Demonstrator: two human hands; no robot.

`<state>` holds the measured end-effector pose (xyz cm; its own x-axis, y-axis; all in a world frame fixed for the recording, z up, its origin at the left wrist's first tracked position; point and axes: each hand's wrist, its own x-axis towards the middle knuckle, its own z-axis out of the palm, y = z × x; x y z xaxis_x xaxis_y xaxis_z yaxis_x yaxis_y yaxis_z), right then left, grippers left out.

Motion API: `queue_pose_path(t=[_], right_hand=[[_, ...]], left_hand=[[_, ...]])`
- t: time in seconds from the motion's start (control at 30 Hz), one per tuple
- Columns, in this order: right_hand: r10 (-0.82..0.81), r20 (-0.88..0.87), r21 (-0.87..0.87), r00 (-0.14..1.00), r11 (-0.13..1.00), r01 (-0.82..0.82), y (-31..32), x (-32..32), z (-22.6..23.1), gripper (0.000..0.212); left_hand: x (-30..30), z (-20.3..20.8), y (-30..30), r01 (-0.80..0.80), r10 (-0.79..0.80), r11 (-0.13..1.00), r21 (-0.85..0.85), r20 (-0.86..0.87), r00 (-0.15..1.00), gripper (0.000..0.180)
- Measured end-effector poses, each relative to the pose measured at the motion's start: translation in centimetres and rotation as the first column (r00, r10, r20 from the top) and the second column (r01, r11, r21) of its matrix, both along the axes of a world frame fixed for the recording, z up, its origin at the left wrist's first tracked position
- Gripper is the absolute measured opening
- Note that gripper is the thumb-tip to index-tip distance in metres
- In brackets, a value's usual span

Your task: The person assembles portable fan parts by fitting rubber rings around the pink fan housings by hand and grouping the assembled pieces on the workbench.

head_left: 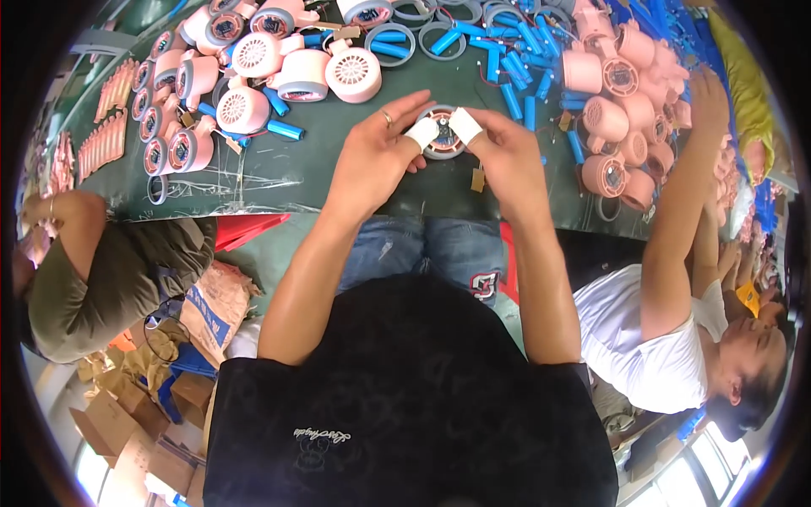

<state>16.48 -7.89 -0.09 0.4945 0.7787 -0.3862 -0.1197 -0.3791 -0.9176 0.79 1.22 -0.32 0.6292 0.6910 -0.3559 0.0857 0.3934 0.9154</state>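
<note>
Over the near edge of the dark green table, both my hands grip a round pink fan housing (pixel 443 149) with a grey rim. Its open face is turned up, showing a small circuit board inside. My left hand (pixel 367 165) closes on its left side and my right hand (pixel 511 165) on its right. Both thumbs, wrapped in white tape, press on the face, while the fingers underneath are partly hidden. A small brown piece (pixel 478 179) lies just below, beside my right hand.
Pink fan housings (pixel 245 110) crowd the left, with pink handle parts (pixel 103 156) beyond. Blue cylindrical batteries (pixel 511 63) and grey rings (pixel 442 40) lie at the back. More pink housings (pixel 608 118) pile up at right, where a co-worker's arm (pixel 688 186) reaches in. Another person (pixel 110 262) sits left.
</note>
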Motion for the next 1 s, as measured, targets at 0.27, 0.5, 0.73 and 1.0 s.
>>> queue_pose_path(t=[0.27, 0.5, 0.73, 1.0], right_hand=[[0.050, 0.111, -0.017, 0.993, 0.999, -0.049, 2.6, 1.1, 2.0, 0.011], [0.053, -0.097, -0.041, 0.994, 0.998, -0.057, 3.3, 2.7, 0.2, 0.017], [0.116, -0.317, 0.071, 0.941, 0.993, -0.099, -0.2, 2.9, 4.0, 0.038], [0.173, 0.088, 0.170, 0.981, 0.968, -0.186, -2.3, 4.1, 7.2, 0.035]], left_hand=[[0.7, 0.7, -0.5, -0.041, 0.040, 0.996, 0.075, 0.019, 0.999, 0.047], [0.7, -1.3, -0.1, 0.105, -0.044, 0.877, 0.468, -0.139, 0.989, 0.060], [-0.3, 3.0, -0.6, 0.041, -0.098, 0.925, 0.378, 0.133, 0.986, 0.069], [-1.9, 3.1, 2.4, 0.054, -0.093, 0.991, 0.126, 0.335, 0.938, 0.060]])
